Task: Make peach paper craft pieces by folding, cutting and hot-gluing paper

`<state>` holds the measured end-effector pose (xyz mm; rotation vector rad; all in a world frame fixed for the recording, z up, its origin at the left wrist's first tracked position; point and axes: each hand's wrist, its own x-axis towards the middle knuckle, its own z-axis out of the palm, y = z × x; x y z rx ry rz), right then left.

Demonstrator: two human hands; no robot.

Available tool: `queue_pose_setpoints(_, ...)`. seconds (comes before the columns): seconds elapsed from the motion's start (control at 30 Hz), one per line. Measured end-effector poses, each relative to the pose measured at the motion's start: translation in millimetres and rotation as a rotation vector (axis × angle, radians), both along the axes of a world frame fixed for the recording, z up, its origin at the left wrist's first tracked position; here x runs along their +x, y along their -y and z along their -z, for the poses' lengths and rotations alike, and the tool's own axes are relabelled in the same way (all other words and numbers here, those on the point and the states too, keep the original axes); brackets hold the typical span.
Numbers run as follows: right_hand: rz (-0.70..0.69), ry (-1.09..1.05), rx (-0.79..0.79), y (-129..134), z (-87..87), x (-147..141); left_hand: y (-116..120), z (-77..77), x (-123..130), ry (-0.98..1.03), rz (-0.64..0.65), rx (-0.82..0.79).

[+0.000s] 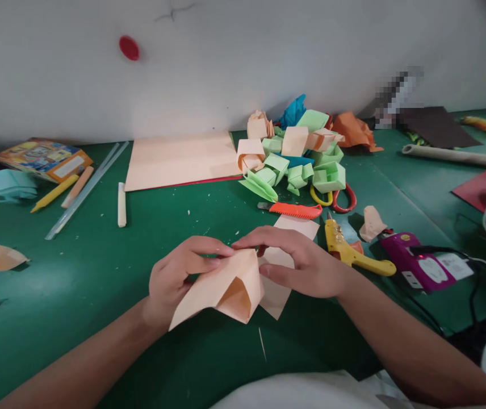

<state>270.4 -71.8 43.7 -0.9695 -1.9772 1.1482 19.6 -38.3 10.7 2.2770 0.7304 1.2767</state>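
A peach sheet of paper (221, 287), partly folded with a pocket-like opening facing me, is held above the green table. My left hand (183, 264) grips its left side, thumb and fingers closed on the paper. At the upper right corner, my right hand (298, 258) holds the fold with its fingertips, the thumb against the right edge. Under my right hand lies a flat peach paper strip (279, 301). Just beyond it rests an orange utility knife (296, 211).
Folded green and peach paper pieces (298, 150) are heaped by the wall. Right of my hand lie a yellow glue gun (345, 247), scissors (344, 199) and a purple power box (417, 261) with cables. Peach sheets (179, 162) and glue sticks (85, 193) lie further left.
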Motion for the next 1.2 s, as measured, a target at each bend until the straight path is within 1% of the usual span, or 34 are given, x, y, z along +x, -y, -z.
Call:
queue_pose_setpoints(0.1, -0.018, -0.023, 0.063, 0, 3.3, -2, 4, -0.4, 7, 0.150, 0.004, -0.085)
queue_pose_setpoints(0.17, -0.004, -0.037, 0.088, 1, 4.1, -4, 6, -4.4, 11, 0.185, -0.048, -0.157)
queue_pose_setpoints(0.2, 0.026, -0.036, 0.119, 3, 3.5, -4, 7, -6.6, 13, 0.174, -0.075, -0.180)
queue_pose_setpoints(0.27, 0.138, -0.002, 0.254, 9, -0.3, -5, 7, -9.8, 15, 0.135, -0.148, -0.172)
queue_pose_setpoints(0.33, 0.247, 0.111, 0.446, 17, -6.1, -7, 6, -10.8, 14, 0.083, -0.171, -0.126)
queue_pose_setpoints(0.37, 0.259, 0.206, 0.530, 22, -9.0, -9, 6, -10.8, 13, 0.062, -0.159, -0.098)
queue_pose_setpoints(0.43, 0.231, 0.421, 0.624, 29, -12.9, -15, 7, -10.4, 11, 0.027, -0.117, -0.035)
queue_pose_setpoints(0.47, 0.236, 0.520, 0.632, 31, -13.4, -20, 7, -10.4, 11, 0.005, -0.105, -0.002)
queue_pose_setpoints(0.53, 0.292, 0.688, 0.624, 35, -11.9, -29, 8, -11.2, 10, -0.041, -0.137, 0.066)
queue_pose_setpoints(0.6, 0.341, 0.790, 0.615, 39, -8.0, -39, 7, -12.4, 11, -0.095, -0.191, 0.085)
queue_pose_setpoints(0.67, 0.356, 0.840, 0.593, 42, -3.2, -46, 5, -12.9, 11, -0.124, -0.230, 0.081)
queue_pose_setpoints(0.73, 0.359, 0.852, 0.548, 45, 1.6, -50, 2, -11.4, 12, -0.113, -0.235, 0.093)
queue_pose_setpoints(0.87, 0.436, 0.745, 0.436, 46, 9.3, -54, 0, -2.5, 16, -0.026, -0.185, 0.207)
queue_pose_setpoints(0.93, 0.443, 0.665, 0.349, 43, 10.8, -55, 0, 2.7, 19, 0.009, -0.173, 0.222)
queue_pose_setpoints(1.1, 0.288, 0.494, 0.176, 33, 6.8, -54, 4, 11.4, 23, 0.061, -0.160, 0.081)
queue_pose_setpoints(1.2, 0.257, 0.381, 0.078, 29, 3.2, -53, 3, 14.3, 21, 0.100, -0.141, 0.083)
